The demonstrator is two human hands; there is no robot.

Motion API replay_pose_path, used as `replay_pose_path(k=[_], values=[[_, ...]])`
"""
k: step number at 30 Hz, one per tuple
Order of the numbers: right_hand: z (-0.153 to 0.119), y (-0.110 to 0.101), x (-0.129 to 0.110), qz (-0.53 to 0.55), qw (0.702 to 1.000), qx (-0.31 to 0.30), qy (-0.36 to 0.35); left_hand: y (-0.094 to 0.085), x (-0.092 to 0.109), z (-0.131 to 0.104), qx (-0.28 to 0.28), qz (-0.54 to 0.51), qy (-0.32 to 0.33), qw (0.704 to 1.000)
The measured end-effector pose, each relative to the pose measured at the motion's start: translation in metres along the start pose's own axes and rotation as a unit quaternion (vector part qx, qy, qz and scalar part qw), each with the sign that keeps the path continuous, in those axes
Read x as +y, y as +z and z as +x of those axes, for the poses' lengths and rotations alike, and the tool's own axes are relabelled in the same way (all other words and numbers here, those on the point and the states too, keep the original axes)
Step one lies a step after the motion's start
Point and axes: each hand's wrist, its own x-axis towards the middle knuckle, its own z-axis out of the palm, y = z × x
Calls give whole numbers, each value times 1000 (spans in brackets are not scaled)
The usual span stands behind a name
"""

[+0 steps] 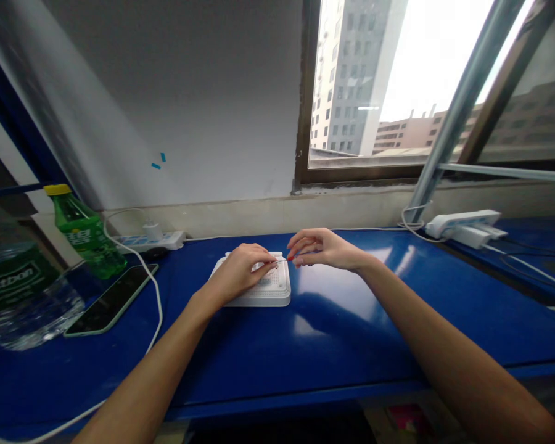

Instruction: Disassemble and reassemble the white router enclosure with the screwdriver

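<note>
A white tray-like box (pixel 277 298) with a dotted inner surface lies on the blue table. Over its left and middle part is my left hand (pixel 245 266), thumb and fingers pinched on one end of a thin white strip (pixel 283 260). My right hand (pixel 326 248) is just right of the box, above the table, its fingertips closed at the strip's other end beside something small and red. The strip spans the short gap between both hands. My left hand hides part of the box.
On the left are a large clear bottle (pixel 23 290), a green bottle (pixel 86 234), a phone (pixel 113 301), a white cable (pixel 156 290) and a power strip (pixel 171 240). Another power strip (pixel 467 227) and a metal pole (pixel 462 105) stand at the right.
</note>
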Motion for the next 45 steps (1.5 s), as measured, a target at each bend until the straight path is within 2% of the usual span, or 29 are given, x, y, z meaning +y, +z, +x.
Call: replay_pose_path(k=[3, 6, 9, 14, 16, 23, 31, 35, 40, 42, 45], values=[[-1, -2, 0, 0, 1000, 9, 13, -8, -2, -2, 29, -11, -18, 999], [-1, -7, 5, -14, 999, 33, 27, -19, -4, -5, 77, -74, -84, 991], [-2, -12, 11, -43, 997, 52, 34, -25, -7, -5, 145, -178, -149, 962], [-1, -13, 13, -64, 996, 49, 41, -27, -8, -1, 264, -270, -153, 913], [-1, -12, 12, -72, 995, 46, 47, -27, -6, 1, 284, -297, -153, 899], [-2, -13, 14, -101, 993, 45, 46, -17, 2, 1, 202, -329, -151, 910], [-1, -12, 13, -101, 992, 47, 54, -10, 3, 3, 168, -336, -140, 916], [-1, -12, 13, -101, 992, 47, 52, -9, 1, 1, 125, -299, -155, 933], [-1, -10, 8, -91, 994, 64, 21, 1, -1, -2, 42, -251, -133, 958], [-2, -11, 4, -71, 994, 78, -5, 4, 1, -3, 29, -232, -126, 964], [-5, -11, -3, -40, 994, 97, -29, 4, 3, -3, 42, -191, -108, 975]])
